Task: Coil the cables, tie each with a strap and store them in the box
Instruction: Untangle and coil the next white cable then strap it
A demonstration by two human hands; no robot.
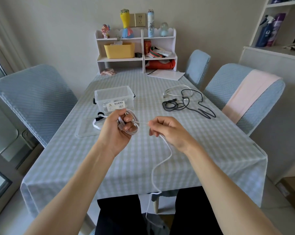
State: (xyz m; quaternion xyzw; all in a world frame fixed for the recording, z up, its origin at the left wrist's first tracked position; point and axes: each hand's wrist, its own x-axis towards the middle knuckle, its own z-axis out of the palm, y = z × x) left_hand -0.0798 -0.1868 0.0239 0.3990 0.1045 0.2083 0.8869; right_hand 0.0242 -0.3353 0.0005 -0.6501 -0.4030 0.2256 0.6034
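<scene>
Coiling is under way on a white cable (162, 160), and by the look of it the task is early: the clear box (113, 99) at centre left seems to hold something pale already, though what it is cannot be told. A tangle of dark and white cables (185, 102) lies loose at centre right, uncoiled and untied. Straps (99, 118) lie on the table just left of the left hand. The left hand (121, 128) holds several finished loops at frame centre, its fingers curled through and round them. A short taut run of cable crosses to the right hand (167, 129), which pinches it between thumb and fingertips, other fingers curled. Below that hand the slack trails down over the table edge toward the lower frame.
</scene>
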